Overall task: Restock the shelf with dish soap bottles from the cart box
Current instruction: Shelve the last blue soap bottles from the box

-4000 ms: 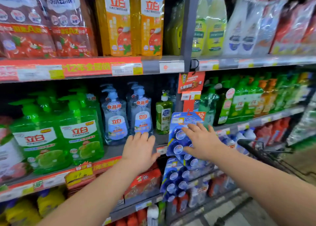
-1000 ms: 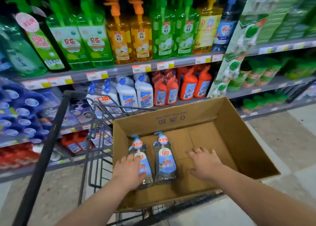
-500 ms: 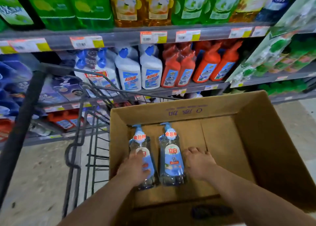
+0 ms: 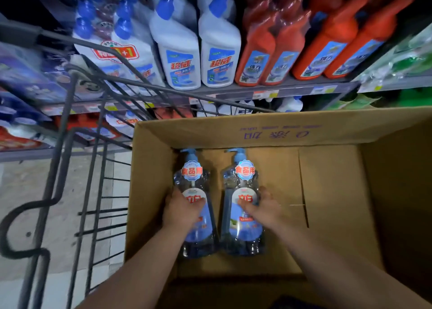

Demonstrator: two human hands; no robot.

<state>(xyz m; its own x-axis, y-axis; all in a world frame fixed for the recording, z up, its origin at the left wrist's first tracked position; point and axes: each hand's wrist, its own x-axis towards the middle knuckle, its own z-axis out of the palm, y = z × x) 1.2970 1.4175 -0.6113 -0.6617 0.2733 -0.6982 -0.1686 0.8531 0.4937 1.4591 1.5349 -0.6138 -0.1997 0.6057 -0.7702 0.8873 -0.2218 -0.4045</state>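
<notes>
both bare forearms reach forward and down, nearly parallel. the left hand (image 4: 182, 211) wraps the left bottle (image 4: 198, 238) at mid-body, thumb across its front. the right hand (image 4: 265, 209) grips the right bottle (image 4: 242, 235) likewise, fingers curled round its outer side.

I am in a supermarket aisle of cleaning products. The shelf (image 4: 292, 86) ahead of me carries rows of identical white bottles with blue caps (image 4: 180, 51) and orange-red bottles (image 4: 257, 58), all with printed labels. Price tags (image 4: 265, 94) line its front edge. A wire shopping cart (image 4: 63, 130) stands before me with an open cardboard box (image 4: 233, 130).
</notes>
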